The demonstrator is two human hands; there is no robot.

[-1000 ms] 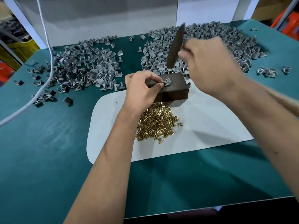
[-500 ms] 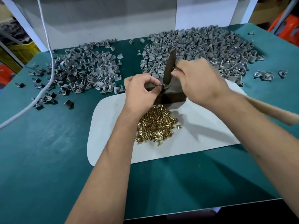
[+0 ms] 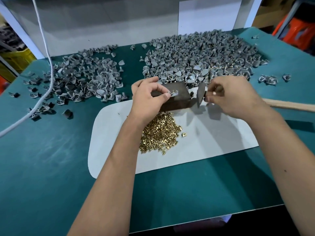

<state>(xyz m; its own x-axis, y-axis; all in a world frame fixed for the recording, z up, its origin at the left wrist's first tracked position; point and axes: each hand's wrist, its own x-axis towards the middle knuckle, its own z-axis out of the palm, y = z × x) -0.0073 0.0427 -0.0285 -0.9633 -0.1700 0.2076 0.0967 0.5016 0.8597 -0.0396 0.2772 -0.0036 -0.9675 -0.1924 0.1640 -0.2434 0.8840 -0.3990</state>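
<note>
Left hand (image 3: pixel 148 101): thumb and forefinger pinch the small grey curved metal piece (image 3: pixel 173 94) and press it flat on top of the dark brown rectangular block (image 3: pixel 179 102), which probably serves as an anvil.

Right hand (image 3: pixel 235 97): fingers are curled round the dark flat-headed wooden-handled hammer (image 3: pixel 201 94) close to its head, a short grip suited to light taps. The head is lowered just beside the block, at 3 o'clock.

The heap of small brass rivets (image 3: pixel 160 133) lies at 6 o'clock on the white rounded mat (image 3: pixel 213 142), within easy reach.

The left grey-piece heap (image 3: pixel 85 79) at 10 o'clock and the right grey-piece heap (image 3: pixel 204 53) at 1 o'clock apparently keep 2 lots apart.
</note>
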